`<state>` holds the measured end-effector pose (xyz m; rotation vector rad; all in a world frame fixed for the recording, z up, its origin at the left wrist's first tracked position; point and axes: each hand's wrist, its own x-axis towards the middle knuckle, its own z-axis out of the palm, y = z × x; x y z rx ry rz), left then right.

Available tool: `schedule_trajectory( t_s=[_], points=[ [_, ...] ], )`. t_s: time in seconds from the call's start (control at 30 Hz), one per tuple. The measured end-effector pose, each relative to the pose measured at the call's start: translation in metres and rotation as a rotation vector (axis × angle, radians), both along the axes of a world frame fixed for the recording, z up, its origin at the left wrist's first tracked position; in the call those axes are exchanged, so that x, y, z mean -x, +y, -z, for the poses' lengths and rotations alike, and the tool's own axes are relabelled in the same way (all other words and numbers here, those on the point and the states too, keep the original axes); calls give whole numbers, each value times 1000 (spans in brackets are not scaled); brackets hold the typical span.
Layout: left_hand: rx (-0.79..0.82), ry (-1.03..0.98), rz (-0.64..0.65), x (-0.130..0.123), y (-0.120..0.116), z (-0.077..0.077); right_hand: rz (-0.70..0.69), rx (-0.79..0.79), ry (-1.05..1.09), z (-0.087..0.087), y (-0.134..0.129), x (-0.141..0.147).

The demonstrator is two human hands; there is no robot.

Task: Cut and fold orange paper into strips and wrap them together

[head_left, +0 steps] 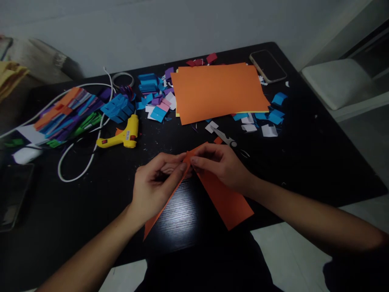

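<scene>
While left hand and right hand both pinch the orange paper between them at its far end, its lengths splay nearward, the broader running diagonally out beneath the right hand.

A light-rimmed phone lies on the black table between one and two o'clock, its screen dark. A pale padded seat stands beyond the edge, near two. A white cable loops at nine; a dark, flat device lies between eight and nine. Beige cloth sits at ten.
</scene>
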<state>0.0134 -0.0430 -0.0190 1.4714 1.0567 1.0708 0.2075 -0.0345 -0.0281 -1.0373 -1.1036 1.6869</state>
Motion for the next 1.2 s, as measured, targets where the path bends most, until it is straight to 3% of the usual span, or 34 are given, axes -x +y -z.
schedule_trajectory(
  t_s=[0.17,0.27,0.4,0.67,0.83,1.0,1.2],
  points=[
    [16,-2,8,0,1,-3,4,-23,16,-3,0,0],
    [127,-41,34,1,3,-6,8,-19,15,-4,1,-1],
    [276,-13,128,4,9,-9,-3,17,23,-4,2,-1],
    [337,46,263,8,19,-11,-63,61,2,-5,2,-1],
    [261,45,131,6,18,-12,-78,54,-11,-5,-1,2],
    [234,44,-36,5,16,-10,-184,222,97,-2,-4,5],
    [308,1,-9,11,19,-2,-170,233,120,-4,-5,5]
  ],
)
